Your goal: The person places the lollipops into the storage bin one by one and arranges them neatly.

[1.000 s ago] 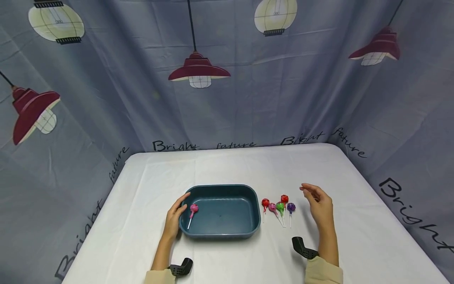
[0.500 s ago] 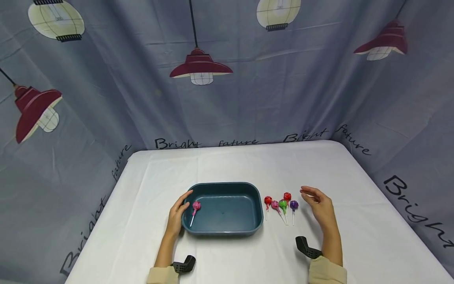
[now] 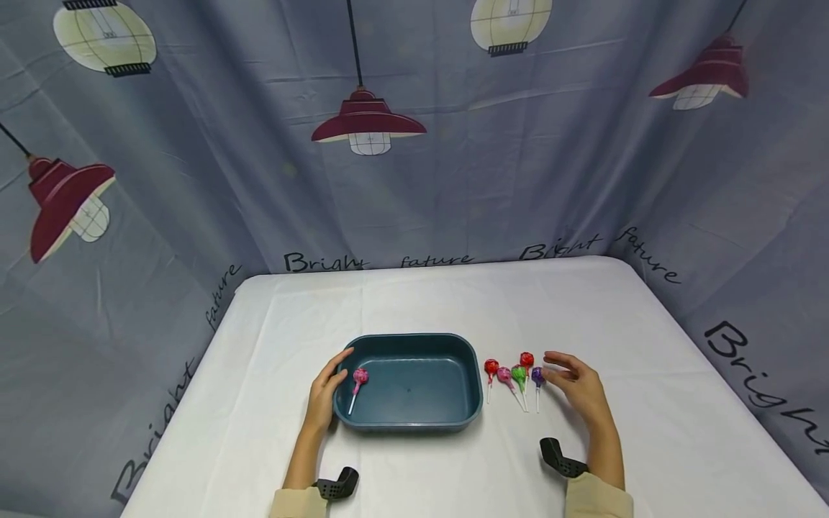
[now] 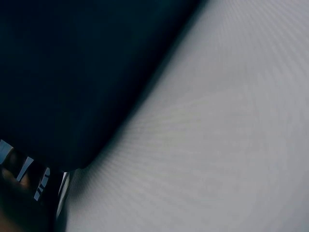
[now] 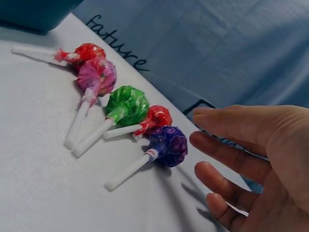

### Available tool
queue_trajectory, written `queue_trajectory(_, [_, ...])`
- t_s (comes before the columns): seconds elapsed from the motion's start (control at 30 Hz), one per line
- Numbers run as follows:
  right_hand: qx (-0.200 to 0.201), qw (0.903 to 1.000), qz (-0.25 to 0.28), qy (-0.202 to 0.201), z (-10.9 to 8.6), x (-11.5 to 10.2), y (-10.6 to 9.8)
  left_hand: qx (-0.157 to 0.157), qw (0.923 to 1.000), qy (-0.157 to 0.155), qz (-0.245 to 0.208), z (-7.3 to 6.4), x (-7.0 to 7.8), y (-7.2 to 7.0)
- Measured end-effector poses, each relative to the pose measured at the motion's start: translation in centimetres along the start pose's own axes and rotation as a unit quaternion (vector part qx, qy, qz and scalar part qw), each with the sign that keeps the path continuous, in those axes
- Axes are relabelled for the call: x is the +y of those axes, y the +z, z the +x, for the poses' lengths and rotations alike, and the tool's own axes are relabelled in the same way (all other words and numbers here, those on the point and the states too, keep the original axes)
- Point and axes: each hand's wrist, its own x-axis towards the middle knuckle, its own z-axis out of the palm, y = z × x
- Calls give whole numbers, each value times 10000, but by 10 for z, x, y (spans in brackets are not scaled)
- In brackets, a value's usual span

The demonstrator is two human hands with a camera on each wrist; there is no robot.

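A dark teal rectangular tub [image 3: 414,424] stands on the table with one pink lollipop [image 3: 360,377] lying inside at its left. My left hand [image 3: 321,399] rests against the tub's left side, fingertips and thumb over the rim. To the right of the tub lie several wrapped lollipops: a red one [image 3: 491,367], another pink lollipop [image 3: 504,375], a green one [image 3: 519,374], a second red lollipop [image 3: 527,359] and a purple lollipop [image 5: 170,146]. My right hand [image 5: 251,164] is beside the purple one, thumb and fingers spread apart, holding nothing.
White cloth covers the table [image 3: 414,302]. A grey-blue curtain [image 3: 414,201] with printed lamps and lettering hangs behind it and along both sides. A black wrist mount [image 3: 562,459] sits on the right forearm and another black mount [image 3: 338,484] on the left.
My right hand has come lower and closer to the purple lollipop. The left hand stays on the tub, and the head view has shifted slightly.
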Motion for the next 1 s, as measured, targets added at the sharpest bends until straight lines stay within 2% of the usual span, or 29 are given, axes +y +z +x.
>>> queue_trajectory(0.13, [-173,9996,-180,137,0,6,5,22,10000,7,22,-3,1,0])
queue_trajectory(0.37, [-198,9980,-574,169,-1,7,10,-23,10000,12,-38,-6,-1,-1])
queue_trajectory(1.0, [-68,9971,-759,-36,0,4,10,18,10000,-46,-29,0,1,1])
